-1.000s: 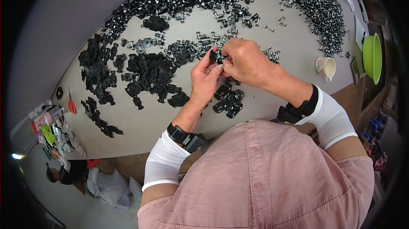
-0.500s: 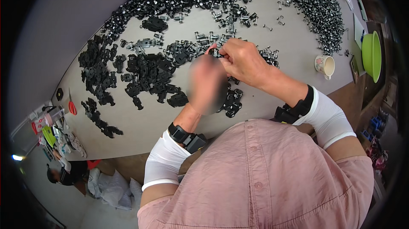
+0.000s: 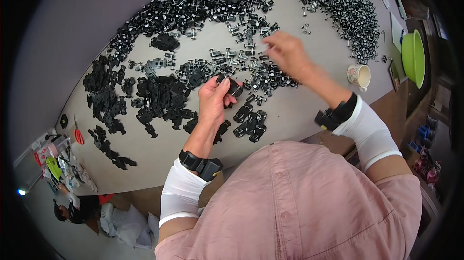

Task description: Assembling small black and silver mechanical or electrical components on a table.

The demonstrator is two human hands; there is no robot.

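I am looking down over a pale grey table [image 3: 299, 115] and my left hand [image 3: 212, 99] is hovering just above it, fingers curled and pinching a small black plastic part [image 3: 233, 87] between thumb and fingertips, so the part is sitting off the surface in front of my chest. My right hand [image 3: 286, 53] is reaching out further over the table, blurred, with the fingers loosely bent and apparently nothing between them, though I cannot tell for sure; it is hanging over a scatter of small black-and-silver pin pieces [image 3: 251, 66]. Just below the left hand a little cluster of finished black parts [image 3: 250, 122] is lying, and to the left a bigger spread of black plastic housings [image 3: 154, 98] is covering the table. A long band of black-and-silver pieces [image 3: 193, 6] is running along the far edge, and another heap of them [image 3: 343, 6] is lying at the far right. A white patterned mug [image 3: 358, 75] is standing near the right edge, with a green bowl [image 3: 413, 57] beyond it. Red-handled scissors [image 3: 77, 133] are lying at the left end. Both wrists are wearing black bands and white sleeves.
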